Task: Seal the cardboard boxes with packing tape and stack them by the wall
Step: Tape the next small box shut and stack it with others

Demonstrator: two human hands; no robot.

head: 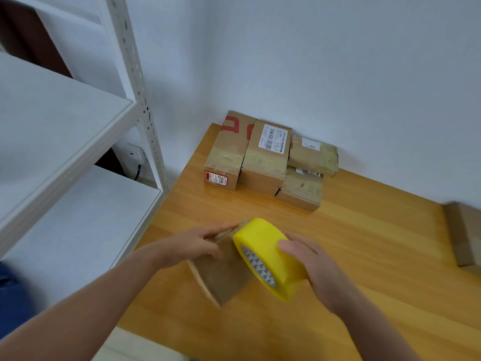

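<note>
A small brown cardboard box (pixel 221 274) sits tilted near the front of the wooden table (pixel 364 243). My left hand (pixel 190 247) grips its upper left edge. My right hand (pixel 309 264) holds a big yellow roll of packing tape (pixel 268 254) against the box's right side, fingers curled round the roll's outer face. Several taped boxes stand by the white wall at the back: one with red print (pixel 229 149), a labelled one (pixel 268 157), and two stacked ones (pixel 309 165) to its right.
A white metal shelf unit (pixel 78 131) stands close on the left, its post at the table's left edge. Another cardboard box (pixel 466 230) lies at the table's right edge, cut off by the frame. Bare tabletop lies between my hands and the taped boxes.
</note>
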